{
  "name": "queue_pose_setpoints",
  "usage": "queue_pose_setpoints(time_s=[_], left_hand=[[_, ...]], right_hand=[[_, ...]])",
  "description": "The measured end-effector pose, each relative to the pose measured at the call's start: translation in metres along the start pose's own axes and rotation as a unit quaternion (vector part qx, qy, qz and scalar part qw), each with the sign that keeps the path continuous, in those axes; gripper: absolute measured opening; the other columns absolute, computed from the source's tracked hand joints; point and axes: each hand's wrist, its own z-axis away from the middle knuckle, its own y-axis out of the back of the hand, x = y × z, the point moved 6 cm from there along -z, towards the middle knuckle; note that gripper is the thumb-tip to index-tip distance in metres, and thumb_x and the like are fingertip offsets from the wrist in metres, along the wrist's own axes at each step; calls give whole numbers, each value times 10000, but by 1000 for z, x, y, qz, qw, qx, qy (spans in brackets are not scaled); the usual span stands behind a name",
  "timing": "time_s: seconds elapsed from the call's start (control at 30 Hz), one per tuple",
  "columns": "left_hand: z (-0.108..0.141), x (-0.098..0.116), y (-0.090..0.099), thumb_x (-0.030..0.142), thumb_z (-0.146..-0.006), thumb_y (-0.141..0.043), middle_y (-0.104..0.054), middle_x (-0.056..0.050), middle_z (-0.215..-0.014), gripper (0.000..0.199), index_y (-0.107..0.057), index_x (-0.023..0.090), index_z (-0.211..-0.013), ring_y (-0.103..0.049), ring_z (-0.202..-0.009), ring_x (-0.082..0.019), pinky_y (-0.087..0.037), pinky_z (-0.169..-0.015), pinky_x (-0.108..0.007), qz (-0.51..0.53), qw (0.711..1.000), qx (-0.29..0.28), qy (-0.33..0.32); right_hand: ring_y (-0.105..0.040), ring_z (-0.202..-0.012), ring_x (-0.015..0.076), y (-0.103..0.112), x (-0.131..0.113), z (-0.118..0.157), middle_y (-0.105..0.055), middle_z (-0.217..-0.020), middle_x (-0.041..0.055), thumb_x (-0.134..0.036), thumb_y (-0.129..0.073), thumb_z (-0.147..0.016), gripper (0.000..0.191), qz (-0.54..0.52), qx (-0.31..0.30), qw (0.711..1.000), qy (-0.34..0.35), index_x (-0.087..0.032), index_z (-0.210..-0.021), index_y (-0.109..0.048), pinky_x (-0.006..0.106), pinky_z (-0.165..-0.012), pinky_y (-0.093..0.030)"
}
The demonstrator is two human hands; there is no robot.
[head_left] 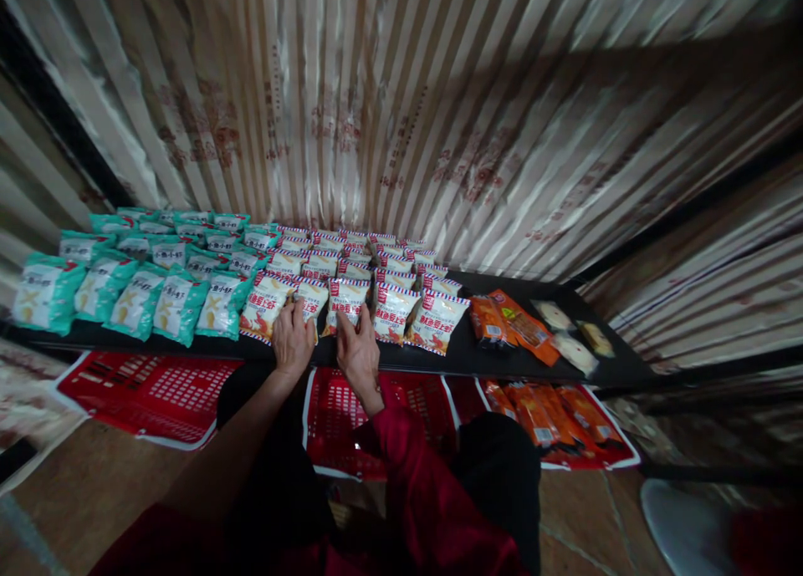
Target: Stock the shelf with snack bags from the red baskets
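My left hand [294, 339] reaches up to the front row of white, red and blue-edged snack bags. Its bent fingers close on the lower part of one snack bag [312, 296], covering some of it. Just to the right, my right hand [359, 354] has its fingers on both sides of the lower front of another snack bag [347, 295]. Both bags stand upright on a black shelf [401, 359]. Matching bags stand behind them and to either side, such as one at the right end [437, 321]. The undersides of my fingertips are hidden.
Teal snack bags [171, 304] fill the shelf's left part in rows. Orange packets [511, 321] and pale round packs [574, 352] lie at the right. Red baskets [376, 384] sit below, one holding orange packets [552, 417]. A striped curtain [351, 99] hangs behind.
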Motion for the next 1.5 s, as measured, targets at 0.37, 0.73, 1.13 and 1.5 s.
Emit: queue_pose_setpoints(time_s=[0.37,0.73,1.13,1.5], left_hand=[[3,-5,-6,260,-914,-367,-528,-214,-1187,464,-430,56,-1326,-523,-1117,-288,-454,-915,-414,29,999,20,28],[4,-9,-3,300,-930,-378,-502,-211,-1227,473,-388,68,-1343,-496,-1172,-276,-424,-980,-427,84,994,56,42],[3,-9,-4,352,-930,-395,-494,-214,-1254,504,-371,84,-1356,-473,-1210,-281,-418,-993,-441,94,994,39,43],[13,2,9,236,-932,-307,-429,-204,-1390,466,-366,97,-1373,-362,-1334,-287,-332,-1073,-451,69,997,29,-18]], right_hand=[[-307,-1371,309,-4,6,3,-238,-1515,144,-126,-470,-867,483,3,0,1000,-6,-209,-1342,-498,426,-1034,-413],[-385,-1296,315,-4,0,-1,-300,-1473,121,-123,-504,-837,478,1,-17,1000,-3,-270,-1289,-556,436,-990,-436],[-461,-1166,264,-12,2,-5,-378,-1384,112,-196,-500,-892,387,10,-18,1000,18,-326,-1245,-590,380,-890,-477],[-430,-1187,262,-6,2,-5,-395,-1373,105,-150,-499,-880,402,23,-11,999,39,-318,-1232,-597,411,-945,-451]])
